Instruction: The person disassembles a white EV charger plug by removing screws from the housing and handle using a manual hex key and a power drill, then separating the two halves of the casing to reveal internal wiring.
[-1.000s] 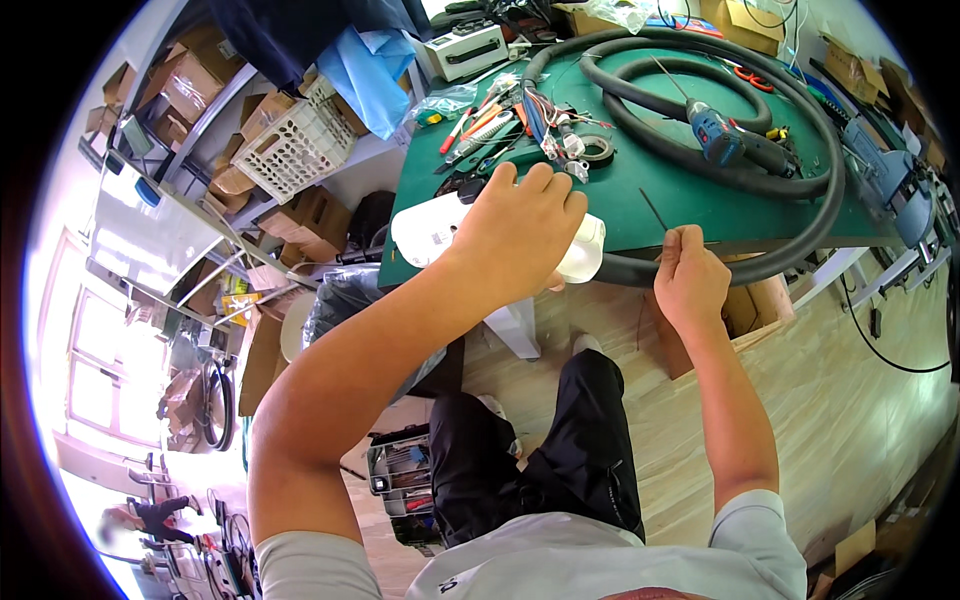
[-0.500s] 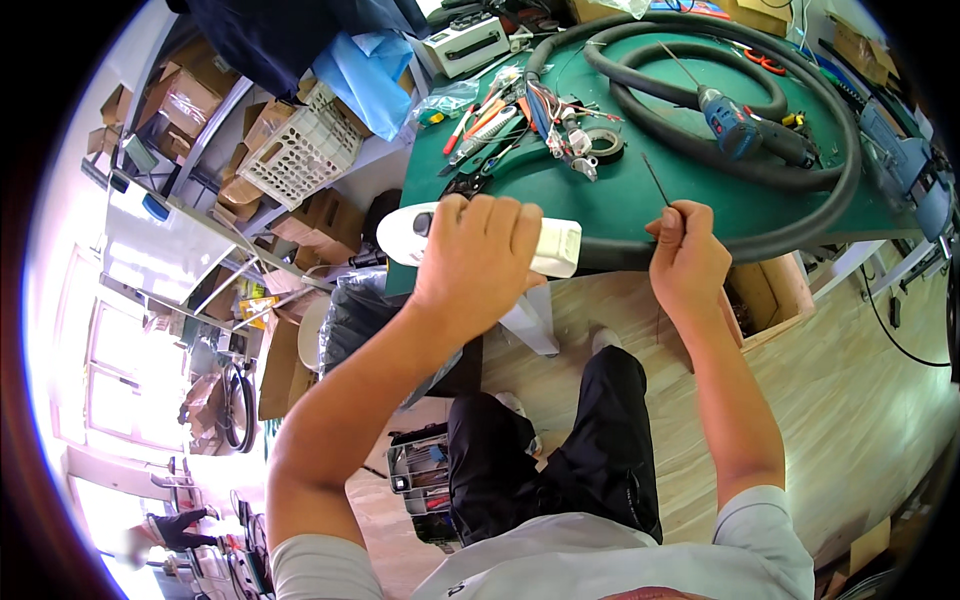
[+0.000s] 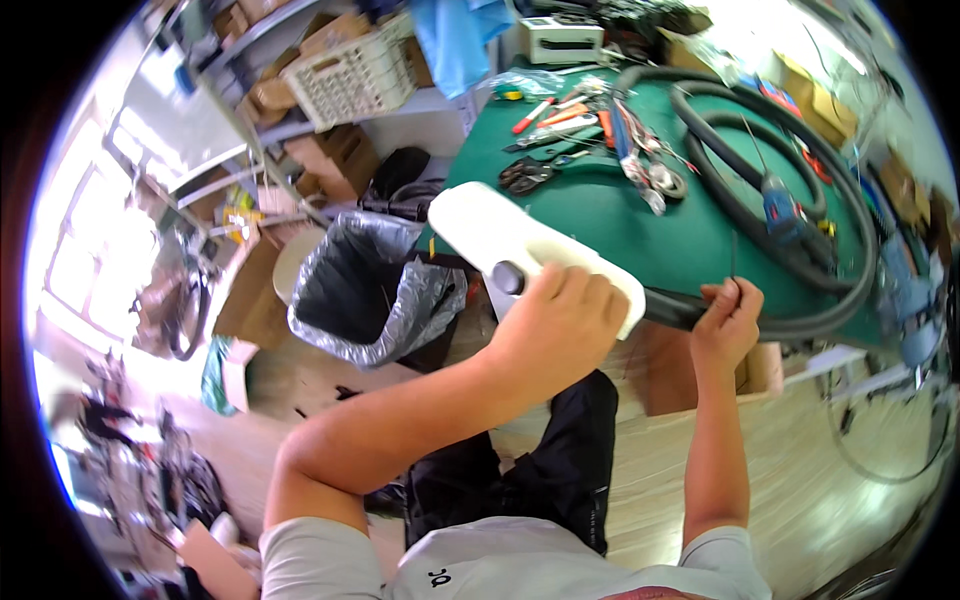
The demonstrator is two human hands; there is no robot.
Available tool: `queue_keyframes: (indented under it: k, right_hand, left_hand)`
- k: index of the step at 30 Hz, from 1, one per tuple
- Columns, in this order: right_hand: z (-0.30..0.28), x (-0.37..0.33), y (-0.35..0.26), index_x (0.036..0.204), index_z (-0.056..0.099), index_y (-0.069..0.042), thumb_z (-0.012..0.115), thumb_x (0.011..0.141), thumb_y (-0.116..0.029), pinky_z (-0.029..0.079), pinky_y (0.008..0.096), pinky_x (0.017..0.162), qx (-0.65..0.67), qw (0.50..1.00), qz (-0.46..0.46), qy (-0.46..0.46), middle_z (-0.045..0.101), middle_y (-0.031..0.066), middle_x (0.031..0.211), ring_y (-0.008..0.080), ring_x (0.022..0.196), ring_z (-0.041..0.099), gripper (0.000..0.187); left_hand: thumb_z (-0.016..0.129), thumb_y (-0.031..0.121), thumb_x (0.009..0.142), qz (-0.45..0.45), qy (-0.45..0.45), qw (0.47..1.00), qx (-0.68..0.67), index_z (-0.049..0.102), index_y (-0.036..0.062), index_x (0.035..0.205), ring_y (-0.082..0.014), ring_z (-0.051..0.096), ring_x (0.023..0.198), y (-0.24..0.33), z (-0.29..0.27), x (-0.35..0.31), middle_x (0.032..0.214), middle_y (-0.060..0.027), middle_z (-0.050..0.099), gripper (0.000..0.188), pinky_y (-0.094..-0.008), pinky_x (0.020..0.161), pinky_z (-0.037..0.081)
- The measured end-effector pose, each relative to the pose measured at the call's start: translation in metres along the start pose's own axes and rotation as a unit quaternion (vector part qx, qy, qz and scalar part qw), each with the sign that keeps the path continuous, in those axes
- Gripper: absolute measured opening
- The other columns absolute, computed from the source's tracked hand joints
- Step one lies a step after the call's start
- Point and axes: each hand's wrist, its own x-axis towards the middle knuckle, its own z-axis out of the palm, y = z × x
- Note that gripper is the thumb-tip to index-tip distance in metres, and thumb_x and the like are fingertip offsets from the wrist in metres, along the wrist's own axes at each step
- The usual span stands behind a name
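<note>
In the head view, the left hand (image 3: 556, 322) sat in the middle of the frame. It was closed around a flat white plastic nozzle (image 3: 500, 238), gripping the end nearest the person. The nozzle stuck out over the near edge of the green-topped bench (image 3: 640, 215) and pointed toward the upper left of the frame.

The right hand (image 3: 727, 320), just right of the middle, was pinched shut on a thin dark wire (image 3: 733, 258) that stood up from its fingers. This hand also rested against the thick black rubber hose (image 3: 850, 240). The hose ran from the nozzle, looped around the right side of the bench and curled back across the top.

Small hand tools with red handles (image 3: 570, 118) lay at the top middle. A bin lined with a grey plastic bag (image 3: 365, 290) stood on the floor at the left, beside the bench.
</note>
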Motion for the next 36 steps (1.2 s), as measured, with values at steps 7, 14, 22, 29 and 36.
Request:
queue_keyframes:
  k: [7, 14, 22, 29, 36]
  right_hand:
    - [0.000, -0.006, 0.013, 0.103, 0.049, 0.001, 0.047, 0.103, -0.021, 0.054, 0.0300, 0.067, 0.013, 0.999, -0.016, 0.028, 0.064, 0.0127, 0.080, 0.0198, 0.071, 0.064, 0.022]
    - [0.002, -0.010, 0.013, 0.103, 0.049, 0.001, 0.044, 0.104, -0.021, 0.051, 0.0287, 0.063, -0.026, 0.998, -0.051, 0.040, 0.062, 0.0111, 0.079, 0.0176, 0.067, 0.060, 0.023]
    - [-0.004, 0.000, 0.000, 0.104, 0.051, 0.002, 0.045, 0.104, -0.020, 0.047, 0.0255, 0.059, -0.016, 0.994, -0.076, 0.080, 0.058, 0.0084, 0.074, 0.0140, 0.062, 0.056, 0.023]
    - [0.023, 0.039, -0.027, 0.103, 0.053, 0.001, 0.046, 0.103, -0.018, 0.046, 0.0245, 0.056, 0.007, 0.996, -0.068, 0.056, 0.057, 0.0057, 0.065, 0.0114, 0.057, 0.054, 0.021]
    - [0.019, 0.037, -0.033, 0.099, 0.059, -0.001, 0.051, 0.102, -0.016, 0.046, 0.0231, 0.057, -0.050, 0.997, -0.050, -0.013, 0.060, 0.0048, 0.067, 0.0094, 0.059, 0.056, 0.017]
  left_hand:
    - [0.073, 0.016, 0.073, 0.075, -0.288, 0.939, -0.171, 0.076, 0.0138, 0.083, -0.0197, 0.071, 0.083, -0.037, -0.027, 0.051, 0.087, -0.0016, 0.073, 0.010, -0.0293, 0.066, 0.052]
    - [0.065, 0.017, 0.072, 0.029, 0.028, 0.995, -0.094, 0.058, 0.0094, 0.077, -0.0156, 0.063, 0.059, 0.003, 0.022, -0.016, 0.063, -0.0007, 0.061, 0.011, -0.0288, 0.051, 0.043]
    - [0.064, 0.020, 0.072, 0.042, 0.122, 0.985, -0.115, 0.058, 0.0108, 0.075, -0.0146, 0.061, 0.059, -0.018, 0.037, -0.015, 0.062, 0.0008, 0.059, 0.011, -0.0279, 0.051, 0.041]
    - [0.062, 0.021, 0.071, 0.046, 0.183, 0.976, -0.111, 0.055, 0.0119, 0.071, -0.0143, 0.055, 0.055, -0.052, 0.070, -0.003, 0.062, 0.0017, 0.053, 0.011, -0.0287, 0.050, 0.038]
    - [0.059, 0.018, 0.063, 0.033, 0.231, 0.965, -0.118, 0.044, 0.0139, 0.065, -0.0127, 0.043, 0.051, -0.048, 0.075, -0.014, 0.058, 0.0023, 0.038, 0.016, -0.0289, 0.049, 0.031]
